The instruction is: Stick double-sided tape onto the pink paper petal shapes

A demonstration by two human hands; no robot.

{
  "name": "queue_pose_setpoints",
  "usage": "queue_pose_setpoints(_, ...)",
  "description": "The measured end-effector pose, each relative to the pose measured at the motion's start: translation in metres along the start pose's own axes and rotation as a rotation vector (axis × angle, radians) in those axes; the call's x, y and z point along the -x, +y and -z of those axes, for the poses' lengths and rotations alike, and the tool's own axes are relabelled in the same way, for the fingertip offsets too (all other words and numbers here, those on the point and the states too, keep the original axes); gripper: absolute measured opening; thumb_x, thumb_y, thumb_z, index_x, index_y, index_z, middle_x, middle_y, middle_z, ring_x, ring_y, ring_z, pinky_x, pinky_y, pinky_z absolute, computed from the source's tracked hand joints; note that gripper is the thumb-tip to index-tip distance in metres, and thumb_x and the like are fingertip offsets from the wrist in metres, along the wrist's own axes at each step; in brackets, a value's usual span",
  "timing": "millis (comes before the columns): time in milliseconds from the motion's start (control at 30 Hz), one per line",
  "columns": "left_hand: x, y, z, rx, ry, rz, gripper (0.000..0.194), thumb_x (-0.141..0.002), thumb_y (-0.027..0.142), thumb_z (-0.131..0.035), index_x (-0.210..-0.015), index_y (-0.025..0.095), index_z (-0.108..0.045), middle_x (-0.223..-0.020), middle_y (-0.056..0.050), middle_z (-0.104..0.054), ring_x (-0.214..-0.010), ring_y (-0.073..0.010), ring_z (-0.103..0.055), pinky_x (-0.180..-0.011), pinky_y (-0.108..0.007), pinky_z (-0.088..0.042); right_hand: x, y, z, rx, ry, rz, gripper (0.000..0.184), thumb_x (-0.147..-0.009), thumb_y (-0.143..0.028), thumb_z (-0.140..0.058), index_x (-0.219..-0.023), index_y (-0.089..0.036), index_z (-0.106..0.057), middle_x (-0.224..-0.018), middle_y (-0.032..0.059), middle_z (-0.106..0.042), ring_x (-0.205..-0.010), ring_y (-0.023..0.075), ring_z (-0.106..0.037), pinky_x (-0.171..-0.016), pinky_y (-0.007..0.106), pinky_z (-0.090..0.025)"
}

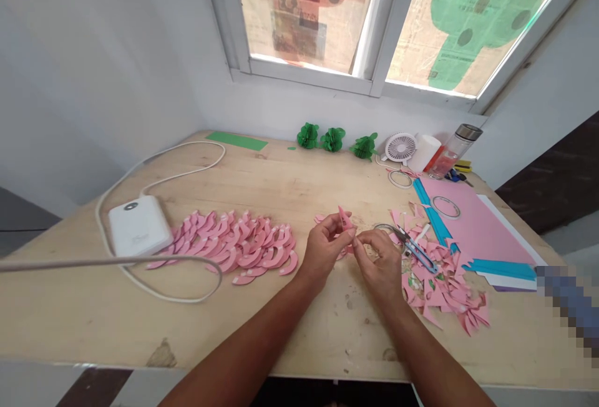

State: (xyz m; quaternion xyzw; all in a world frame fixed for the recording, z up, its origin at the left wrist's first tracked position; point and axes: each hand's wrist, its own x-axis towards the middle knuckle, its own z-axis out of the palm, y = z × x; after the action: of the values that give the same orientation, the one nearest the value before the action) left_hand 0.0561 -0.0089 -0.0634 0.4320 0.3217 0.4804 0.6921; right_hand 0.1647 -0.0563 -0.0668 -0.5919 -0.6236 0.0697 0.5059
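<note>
My left hand (325, 245) is closed on a small folded pink paper piece (345, 218), whose tip points up between thumb and fingers. Close against it, my right hand (378, 260) pinches at the lower edge of that piece, thumb and forefinger pressed together. Part of the paper is hidden by the fingers. Left of my hands lie rows of curved pink paper pieces (248, 245) with small pale tabs. To the right, scissors (412, 248) and a cutter with a blue-grey handle (421, 256) rest on a heap of pink paper scraps (444, 288).
A white power bank (140, 226) with a looping cable (105, 207) is at left. Green paper balls (333, 139), a small fan (401, 147) and a glass bottle (453, 151) stand along the back. Pink sheets (486, 226), blue strips (503, 268) and a tape roll (446, 206) lie right.
</note>
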Motion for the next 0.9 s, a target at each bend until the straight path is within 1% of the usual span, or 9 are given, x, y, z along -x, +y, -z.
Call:
queue_pose_setpoints(133,-0.002,0.001,0.000,0.070,-0.012,0.004,0.034,-0.066,0.025,-0.067,-0.098,0.015,-0.063,-0.081,-0.004,-0.065,-0.073,-0.0125,-0.057,-0.068,-0.023,-0.044,-0.003,0.003,0.001,-0.074,0.000,-0.132,0.021,-0.079,-0.029,-0.053,-0.062,-0.018,-0.058,-0.066,0.0022,-0.060,-0.066,0.0159,-0.053,-0.063,0.028,-0.040)
queue_pose_setpoints(300,-0.004,0.000,0.002,0.124,0.000,0.006,0.026,-0.064,0.024,-0.068,-0.089,0.016,-0.067,-0.076,-0.001,-0.064,-0.063,-0.0095,-0.055,-0.064,-0.023,-0.044,-0.003,0.012,-0.001,-0.173,-0.024,-0.313,0.023,-0.077,-0.035,-0.054,-0.065,-0.017,-0.062,-0.062,0.0010,-0.059,-0.060,0.0140,-0.051,-0.058,0.026,-0.038)
queue_pose_setpoints(367,-0.005,-0.001,0.002,0.165,0.019,0.032,0.023,-0.062,0.025,-0.069,-0.083,0.015,-0.067,-0.069,0.000,-0.061,-0.059,-0.0089,-0.054,-0.060,-0.022,-0.044,-0.003,0.013,-0.001,-0.205,-0.049,-0.339,0.023,-0.077,-0.035,-0.055,-0.065,-0.016,-0.062,-0.063,0.0011,-0.059,-0.060,0.0138,-0.051,-0.058,0.026,-0.039)
queue_pose_setpoints(467,-0.005,0.000,0.003,0.211,0.049,0.066,0.022,-0.059,0.025,-0.071,-0.077,0.013,-0.065,-0.061,0.001,-0.057,-0.054,-0.0078,-0.051,-0.054,-0.020,-0.041,-0.003,0.010,-0.002,-0.233,-0.091,-0.341,0.022,-0.076,-0.034,-0.055,-0.065,-0.016,-0.062,-0.062,0.0012,-0.059,-0.061,0.0139,-0.051,-0.058,0.025,-0.039)
queue_pose_setpoints(600,-0.004,0.002,0.002,0.204,0.058,0.060,0.016,-0.060,0.024,-0.071,-0.066,0.012,-0.062,-0.055,0.003,-0.053,-0.047,-0.0046,-0.043,-0.048,-0.018,-0.035,-0.003,0.005,-0.003,-0.260,-0.164,-0.356,0.021,-0.074,-0.033,-0.056,-0.063,-0.016,-0.060,-0.060,0.0000,-0.057,-0.056,0.0122,-0.050,-0.055,0.024,-0.038)
queue_pose_setpoints(667,-0.004,0.003,0.002,0.183,0.084,0.047,0.016,-0.058,0.023,-0.072,-0.065,0.012,-0.062,-0.052,0.005,-0.051,-0.046,-0.0040,-0.041,-0.047,-0.017,-0.033,-0.005,0.005,-0.003,-0.268,-0.186,-0.359,0.021,-0.075,-0.033,-0.055,-0.065,-0.016,-0.061,-0.060,-0.0004,-0.058,-0.055,0.0118,-0.049,-0.055,0.024,-0.038)
queue_pose_setpoints(733,-0.005,0.002,0.003,0.179,0.124,0.033,0.016,-0.057,0.021,-0.072,-0.065,0.013,-0.061,-0.052,0.005,-0.049,-0.045,-0.0037,-0.040,-0.046,-0.016,-0.032,-0.008,0.006,-0.001,-0.261,-0.135,-0.352,0.019,-0.075,-0.031,-0.054,-0.068,-0.016,-0.062,-0.065,0.0004,-0.060,-0.061,0.0129,-0.052,-0.058,0.024,-0.039)
queue_pose_setpoints(800,-0.007,0.001,0.005,0.182,0.141,0.035,0.017,-0.057,0.022,-0.072,-0.067,0.013,-0.062,-0.054,0.005,-0.050,-0.047,-0.0037,-0.040,-0.046,-0.016,-0.031,-0.012,0.006,0.008,-0.281,-0.031,-0.375,0.017,-0.075,-0.031,-0.054,-0.074,-0.016,-0.063,-0.070,0.0012,-0.062,-0.066,0.0138,-0.054,-0.062,0.025,-0.040)
queue_pose_setpoints(900,-0.008,-0.001,0.006,0.175,0.143,0.058,0.018,-0.057,0.023,-0.073,-0.068,0.013,-0.062,-0.056,0.004,-0.050,-0.047,-0.0039,-0.039,-0.046,-0.017,-0.030,-0.020,0.006,0.030,-0.374,0.115,-0.432,0.016,-0.075,-0.030,-0.054,-0.079,-0.017,-0.062,-0.076,0.0021,-0.064,-0.072,0.0142,-0.056,-0.066,0.026,-0.042)
